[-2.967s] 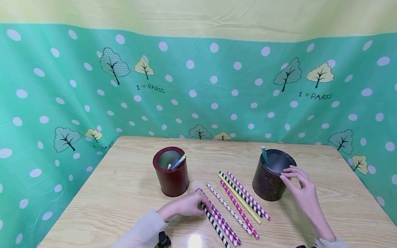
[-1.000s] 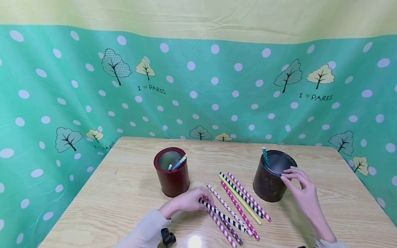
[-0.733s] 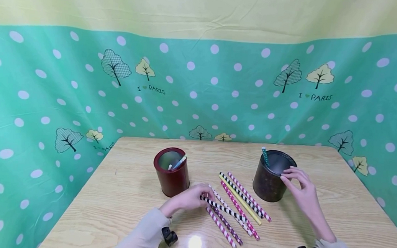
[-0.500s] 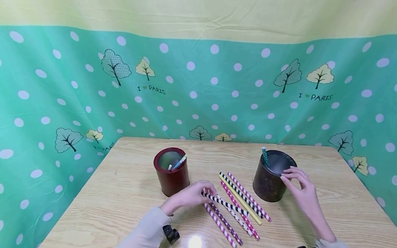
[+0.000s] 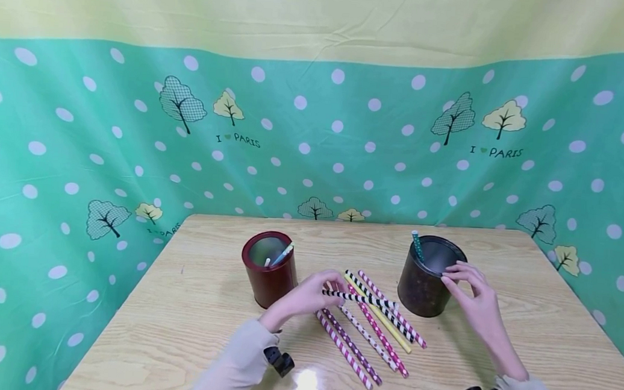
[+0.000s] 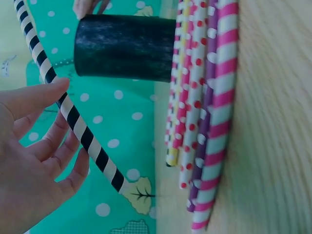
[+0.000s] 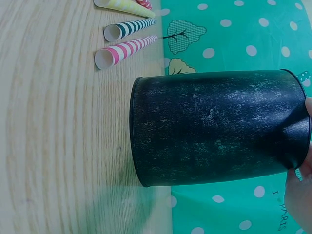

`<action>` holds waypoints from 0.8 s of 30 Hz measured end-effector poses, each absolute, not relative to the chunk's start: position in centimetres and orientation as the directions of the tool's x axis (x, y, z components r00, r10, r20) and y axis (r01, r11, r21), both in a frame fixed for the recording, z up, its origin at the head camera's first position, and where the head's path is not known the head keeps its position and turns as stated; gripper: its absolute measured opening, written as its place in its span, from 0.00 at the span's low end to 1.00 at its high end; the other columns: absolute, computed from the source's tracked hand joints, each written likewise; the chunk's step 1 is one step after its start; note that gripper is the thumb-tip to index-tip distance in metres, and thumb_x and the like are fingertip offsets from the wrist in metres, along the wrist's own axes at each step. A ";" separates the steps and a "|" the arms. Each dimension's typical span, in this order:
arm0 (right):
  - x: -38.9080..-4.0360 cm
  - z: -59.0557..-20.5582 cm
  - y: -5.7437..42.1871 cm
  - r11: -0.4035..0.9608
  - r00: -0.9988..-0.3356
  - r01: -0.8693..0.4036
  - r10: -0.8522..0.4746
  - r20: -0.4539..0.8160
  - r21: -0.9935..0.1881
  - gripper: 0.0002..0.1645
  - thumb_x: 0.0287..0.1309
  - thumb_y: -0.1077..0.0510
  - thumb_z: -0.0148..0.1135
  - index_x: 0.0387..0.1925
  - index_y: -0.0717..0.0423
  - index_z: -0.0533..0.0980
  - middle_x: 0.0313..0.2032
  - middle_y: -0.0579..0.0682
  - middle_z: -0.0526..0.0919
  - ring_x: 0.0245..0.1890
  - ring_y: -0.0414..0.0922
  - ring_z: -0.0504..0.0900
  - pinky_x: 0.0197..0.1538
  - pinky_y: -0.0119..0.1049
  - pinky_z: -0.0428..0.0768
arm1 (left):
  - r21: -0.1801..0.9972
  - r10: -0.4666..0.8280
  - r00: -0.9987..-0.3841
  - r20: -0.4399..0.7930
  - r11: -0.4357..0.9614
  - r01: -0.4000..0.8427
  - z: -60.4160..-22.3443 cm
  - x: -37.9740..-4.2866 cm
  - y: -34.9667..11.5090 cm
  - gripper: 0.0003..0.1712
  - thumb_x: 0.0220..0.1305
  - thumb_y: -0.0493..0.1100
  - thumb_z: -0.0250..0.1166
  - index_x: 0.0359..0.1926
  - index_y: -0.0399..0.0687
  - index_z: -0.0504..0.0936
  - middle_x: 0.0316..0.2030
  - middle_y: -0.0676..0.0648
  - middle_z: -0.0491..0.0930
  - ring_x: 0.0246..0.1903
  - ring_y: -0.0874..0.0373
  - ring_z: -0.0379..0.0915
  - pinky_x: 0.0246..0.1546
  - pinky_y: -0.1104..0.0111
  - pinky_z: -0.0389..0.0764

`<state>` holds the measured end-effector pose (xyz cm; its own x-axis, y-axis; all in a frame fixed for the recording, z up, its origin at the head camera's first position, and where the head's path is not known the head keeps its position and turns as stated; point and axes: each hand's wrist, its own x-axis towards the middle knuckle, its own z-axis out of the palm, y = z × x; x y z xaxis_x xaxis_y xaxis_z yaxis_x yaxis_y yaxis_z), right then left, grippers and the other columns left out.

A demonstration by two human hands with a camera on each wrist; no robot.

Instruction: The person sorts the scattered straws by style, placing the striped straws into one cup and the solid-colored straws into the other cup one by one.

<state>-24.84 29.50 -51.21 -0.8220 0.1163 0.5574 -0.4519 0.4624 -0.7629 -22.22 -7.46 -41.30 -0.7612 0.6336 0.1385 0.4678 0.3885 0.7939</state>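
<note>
My left hand (image 5: pixel 313 295) pinches a black-and-white striped paper straw (image 6: pixel 82 129) between thumb and fingers. In the left wrist view that straw is raised clear of the table. Seen from the head, it points right, crossing over the far ends of the straws lying below. With thumb and fingertips, my right hand (image 5: pixel 476 297) grips the near rim of a black can (image 5: pixel 422 290). Inside that can leans a green dotted straw (image 5: pixel 417 247). A dark red can (image 5: pixel 270 280) stands behind my left forearm, with a couple of straws (image 5: pixel 283 254) in it.
Several straws lie side by side on the wooden table (image 5: pixel 195 308): pink-striped (image 5: pixel 347 354), purple dotted (image 5: pixel 357 354), white dotted (image 5: pixel 372 341), pink dotted (image 5: pixel 388 343) and yellow (image 5: pixel 394 334) among them. A green dotted curtain (image 5: pixel 314 159) hangs behind the table.
My left hand has taken the black-and-white striped straw from the left of the row, lifted it and moved away and right, swinging it toward level. My right hand stays at the black can.
</note>
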 end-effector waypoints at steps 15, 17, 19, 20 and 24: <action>-25.0 -51.3 29.6 0.478 -0.827 -0.441 0.114 0.551 -0.760 0.07 0.50 0.58 0.62 0.34 0.47 0.79 0.47 0.41 0.74 0.56 0.39 0.63 0.57 0.22 0.58 | 0.856 0.561 -0.799 0.216 0.286 0.432 -39.4 -22.9 -4.7 0.09 0.54 0.36 0.62 0.38 0.42 0.75 0.34 0.50 0.75 0.38 0.61 0.71 0.46 0.65 0.70; -25.0 -51.3 29.6 0.475 -0.826 -0.442 0.114 0.552 -0.761 0.07 0.50 0.58 0.62 0.34 0.47 0.79 0.47 0.40 0.74 0.56 0.39 0.63 0.57 0.22 0.58 | 0.867 0.547 -0.807 0.222 0.267 0.420 -39.1 -22.9 -4.3 0.09 0.55 0.35 0.61 0.38 0.41 0.75 0.35 0.49 0.75 0.39 0.59 0.71 0.46 0.65 0.71; -25.0 -51.3 29.6 0.475 -0.826 -0.443 0.113 0.552 -0.761 0.07 0.50 0.58 0.62 0.34 0.47 0.79 0.47 0.41 0.74 0.56 0.39 0.63 0.57 0.22 0.58 | 0.882 0.535 -0.814 0.226 0.243 0.405 -38.3 -22.6 -3.9 0.09 0.55 0.34 0.60 0.38 0.39 0.74 0.35 0.47 0.75 0.40 0.57 0.72 0.45 0.66 0.71; -24.9 -51.3 29.6 0.476 -0.827 -0.442 0.113 0.551 -0.761 0.07 0.50 0.58 0.62 0.34 0.47 0.79 0.47 0.41 0.74 0.56 0.39 0.63 0.57 0.22 0.58 | 0.890 0.530 -0.817 0.229 0.226 0.396 -37.8 -22.3 -3.7 0.09 0.55 0.33 0.60 0.39 0.39 0.74 0.36 0.46 0.75 0.40 0.56 0.72 0.45 0.67 0.72; -24.8 -51.3 29.6 0.482 -0.830 -0.435 0.112 0.546 -0.760 0.07 0.51 0.57 0.62 0.35 0.47 0.79 0.47 0.41 0.73 0.56 0.38 0.62 0.57 0.21 0.57 | 0.921 0.504 -0.831 0.235 0.157 0.356 -36.0 -21.5 -2.9 0.10 0.55 0.30 0.58 0.40 0.34 0.72 0.37 0.42 0.74 0.41 0.52 0.72 0.42 0.72 0.73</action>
